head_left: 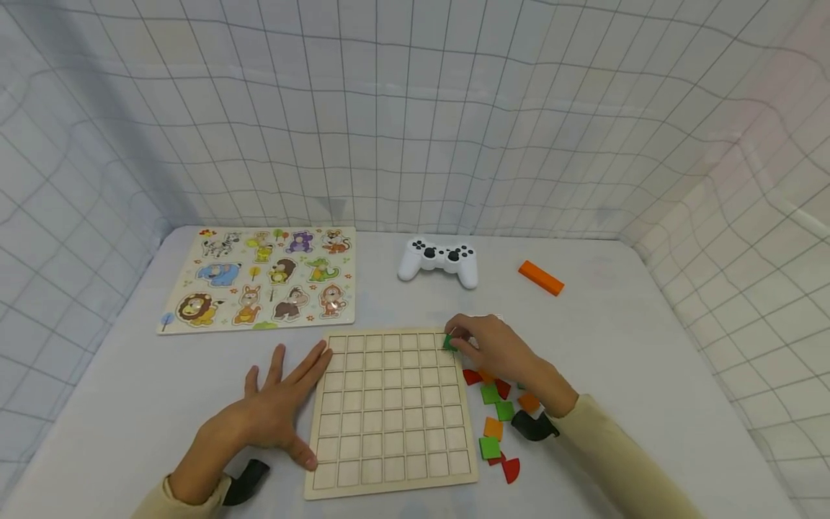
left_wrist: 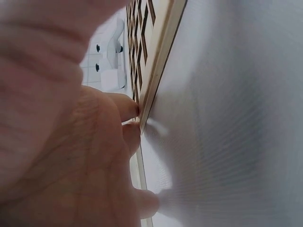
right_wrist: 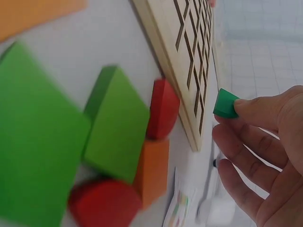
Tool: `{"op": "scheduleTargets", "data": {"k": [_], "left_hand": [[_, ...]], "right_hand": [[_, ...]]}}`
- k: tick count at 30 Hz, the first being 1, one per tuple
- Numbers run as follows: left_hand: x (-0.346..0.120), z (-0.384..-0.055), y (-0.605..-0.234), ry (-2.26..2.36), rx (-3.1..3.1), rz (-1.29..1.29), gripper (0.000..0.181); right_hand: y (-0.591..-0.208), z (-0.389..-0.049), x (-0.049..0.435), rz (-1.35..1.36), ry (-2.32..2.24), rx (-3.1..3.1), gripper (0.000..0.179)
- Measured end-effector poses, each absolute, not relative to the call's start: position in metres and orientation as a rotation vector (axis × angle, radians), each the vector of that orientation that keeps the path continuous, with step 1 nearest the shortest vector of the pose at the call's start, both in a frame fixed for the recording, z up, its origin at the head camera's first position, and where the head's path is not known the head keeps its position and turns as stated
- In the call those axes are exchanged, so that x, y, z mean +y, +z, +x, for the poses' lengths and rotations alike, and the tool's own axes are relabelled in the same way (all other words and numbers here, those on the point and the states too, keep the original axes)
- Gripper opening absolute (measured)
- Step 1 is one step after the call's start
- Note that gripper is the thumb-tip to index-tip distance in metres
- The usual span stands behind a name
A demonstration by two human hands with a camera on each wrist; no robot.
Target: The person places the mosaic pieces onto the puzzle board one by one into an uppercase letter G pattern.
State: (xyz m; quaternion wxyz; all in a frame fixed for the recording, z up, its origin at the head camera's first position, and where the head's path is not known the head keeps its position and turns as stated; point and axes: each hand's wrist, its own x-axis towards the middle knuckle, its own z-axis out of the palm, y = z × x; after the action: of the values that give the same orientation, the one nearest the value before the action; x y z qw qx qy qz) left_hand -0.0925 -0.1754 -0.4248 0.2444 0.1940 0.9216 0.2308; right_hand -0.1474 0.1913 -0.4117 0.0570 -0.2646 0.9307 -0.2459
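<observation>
A square wooden grid board (head_left: 392,414) lies on the white table with its cells bare. My left hand (head_left: 269,418) is spread at the board's left edge, thumb near the lower corner and fingertips at the upper corner; in the left wrist view its fingers (left_wrist: 125,106) touch the rim. Between thumb and fingers my right hand (head_left: 496,349) pinches a small dark green piece (right_wrist: 226,103) over the board's far right corner. Loose green pieces (head_left: 489,447), red quarter-round pieces (head_left: 511,471) and orange squares (head_left: 493,428) lie along the board's right side.
An animal picture puzzle (head_left: 259,277) lies at the back left. Behind the board sits a white game controller (head_left: 439,263), with an orange bar (head_left: 541,278) to its right. Grid-patterned white curtains (head_left: 382,122) surround the table.
</observation>
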Motion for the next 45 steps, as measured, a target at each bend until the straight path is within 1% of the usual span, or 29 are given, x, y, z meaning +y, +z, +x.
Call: {"op": "scheduleTargets", "data": {"k": [8,16,26,35,45], "left_hand": [[-0.176,-0.093,-0.424,0.626,2.522,0.539,0.157],[-0.175,-0.092,-0.423,0.633,2.516,0.54,0.157],[-0.174,-0.092,-0.423,0.631,2.514,0.538,0.157],[-0.176,-0.091,-0.423,0.633,2.513,0.538,0.156],[-0.176,-0.091,-0.423,0.643,2.507,0.537,0.156]], "right_hand": [[-0.416,-0.152,0.159,-0.911,-0.742,2.764,0.012],[-0.421,-0.153,0.141,-1.004,-0.728,2.724,0.013],[-0.426,-0.153,0.136,-1.068,-0.678,2.745,0.01],[-0.43,-0.149,0.134,-1.067,-0.611,2.808,0.019],[-0.428,-0.15,0.135,-1.094,-0.504,2.844,0.017]]}}
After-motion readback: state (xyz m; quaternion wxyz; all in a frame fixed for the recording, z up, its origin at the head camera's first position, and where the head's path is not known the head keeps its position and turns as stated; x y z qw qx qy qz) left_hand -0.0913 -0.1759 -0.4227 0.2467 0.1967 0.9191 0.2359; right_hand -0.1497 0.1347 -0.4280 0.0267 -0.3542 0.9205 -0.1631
